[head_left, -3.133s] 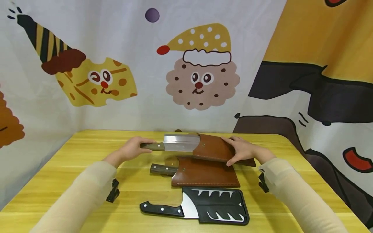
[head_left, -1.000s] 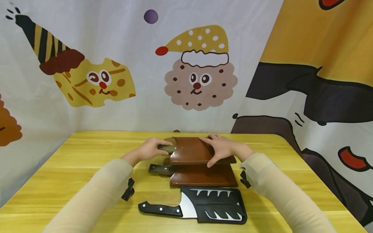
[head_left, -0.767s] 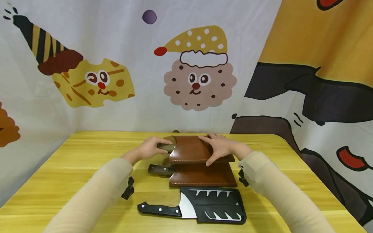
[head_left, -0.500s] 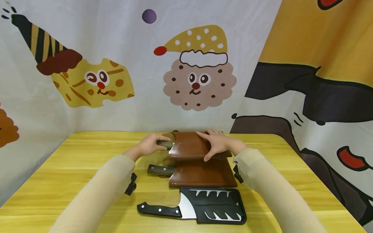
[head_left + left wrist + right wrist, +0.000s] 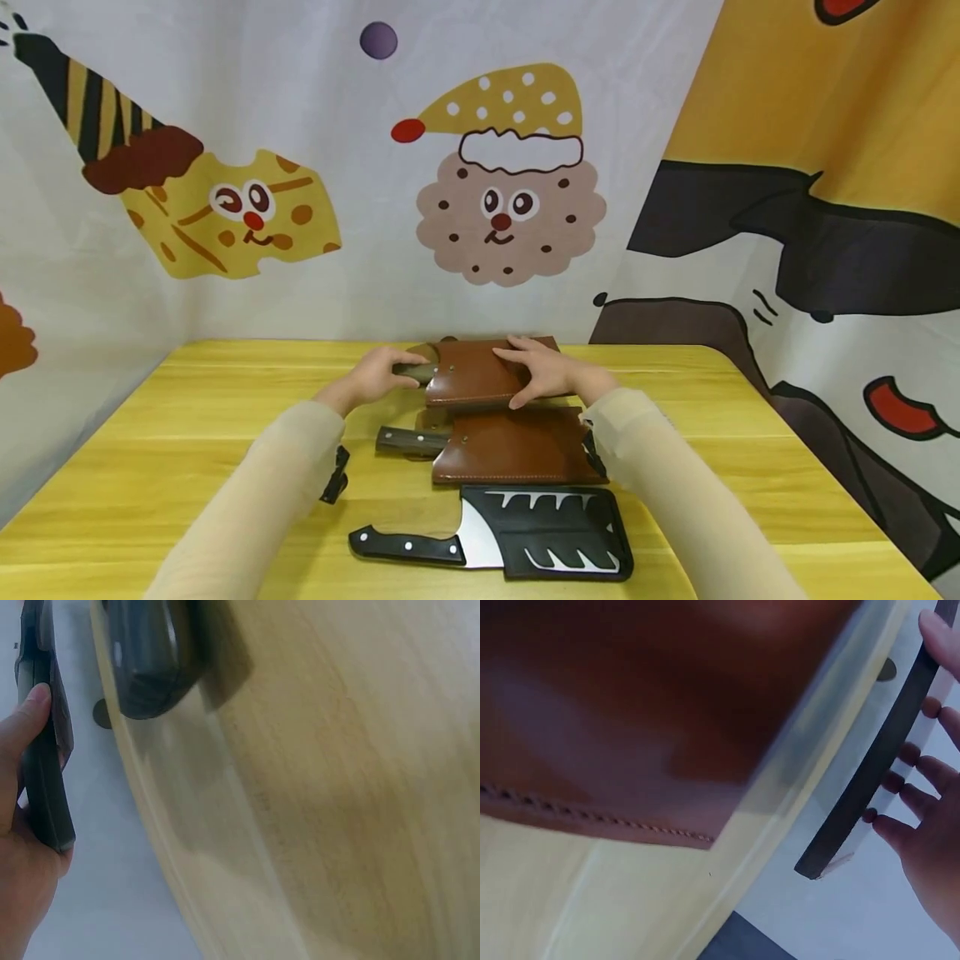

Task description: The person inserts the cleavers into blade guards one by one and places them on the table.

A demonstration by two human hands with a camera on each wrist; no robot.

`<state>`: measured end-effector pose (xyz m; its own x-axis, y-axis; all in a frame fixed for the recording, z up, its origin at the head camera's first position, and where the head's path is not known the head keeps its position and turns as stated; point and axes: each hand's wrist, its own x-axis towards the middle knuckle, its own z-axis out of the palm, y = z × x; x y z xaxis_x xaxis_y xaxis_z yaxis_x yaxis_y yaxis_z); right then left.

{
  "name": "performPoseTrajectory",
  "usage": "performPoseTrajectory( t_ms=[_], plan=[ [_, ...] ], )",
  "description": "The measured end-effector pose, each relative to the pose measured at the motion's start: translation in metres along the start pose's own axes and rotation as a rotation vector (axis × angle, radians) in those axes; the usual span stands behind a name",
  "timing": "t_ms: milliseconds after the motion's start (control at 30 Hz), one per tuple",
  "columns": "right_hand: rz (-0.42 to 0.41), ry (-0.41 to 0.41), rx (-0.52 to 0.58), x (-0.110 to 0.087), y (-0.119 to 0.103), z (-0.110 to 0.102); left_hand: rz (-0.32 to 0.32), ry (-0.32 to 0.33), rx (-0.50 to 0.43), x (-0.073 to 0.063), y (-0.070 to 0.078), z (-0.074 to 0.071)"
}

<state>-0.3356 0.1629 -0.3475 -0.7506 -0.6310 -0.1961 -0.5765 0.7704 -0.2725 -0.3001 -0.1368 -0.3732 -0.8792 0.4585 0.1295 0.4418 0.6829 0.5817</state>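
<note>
My left hand (image 5: 372, 379) grips the olive-brown handle (image 5: 415, 372) of a cleaver at the back of the table. Its blade is hidden inside a brown leather sheath (image 5: 468, 379), which my right hand (image 5: 551, 372) holds from the right, thumb on the near face and fingers over the far side. In the right wrist view that sheath (image 5: 881, 750) appears edge-on, above the table. Closer to me lies a second cleaver with a dark handle (image 5: 411, 442) in a similar leather sheath (image 5: 517, 450). Nearest is a black-handled cleaver (image 5: 408, 546) in a black-and-white blade guard (image 5: 566, 537).
Everything stands on a yellow wood-grain table (image 5: 187, 467). A cloth backdrop (image 5: 315, 308) with cartoon prints hangs directly behind its far edge. The held cleaver is close to that edge.
Three seconds ago part of the blade showed; the sheath now covers it. Both hands have since moved the sheathed cleaver slightly left and away from me. The other two cleavers stay put.
</note>
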Motion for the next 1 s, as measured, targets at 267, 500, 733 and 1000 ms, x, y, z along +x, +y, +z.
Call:
performPoseTrajectory(
  t_ms=[267, 500, 733, 1000],
  plan=[
    [0.03, -0.015, 0.009, 0.001, 0.002, 0.012, -0.01, -0.025, -0.004, 0.004, -0.006, 0.007],
    [0.043, -0.036, 0.002, 0.003, 0.001, 0.019, -0.014, -0.024, 0.019, 0.007, -0.012, 0.01],
    [0.042, -0.033, -0.013, 0.0, -0.001, 0.019, -0.066, -0.043, 0.06, 0.009, -0.023, 0.01],
    [0.027, 0.01, 0.039, -0.006, 0.004, 0.013, -0.164, -0.05, 0.201, 0.014, -0.02, 0.016]
  ],
)
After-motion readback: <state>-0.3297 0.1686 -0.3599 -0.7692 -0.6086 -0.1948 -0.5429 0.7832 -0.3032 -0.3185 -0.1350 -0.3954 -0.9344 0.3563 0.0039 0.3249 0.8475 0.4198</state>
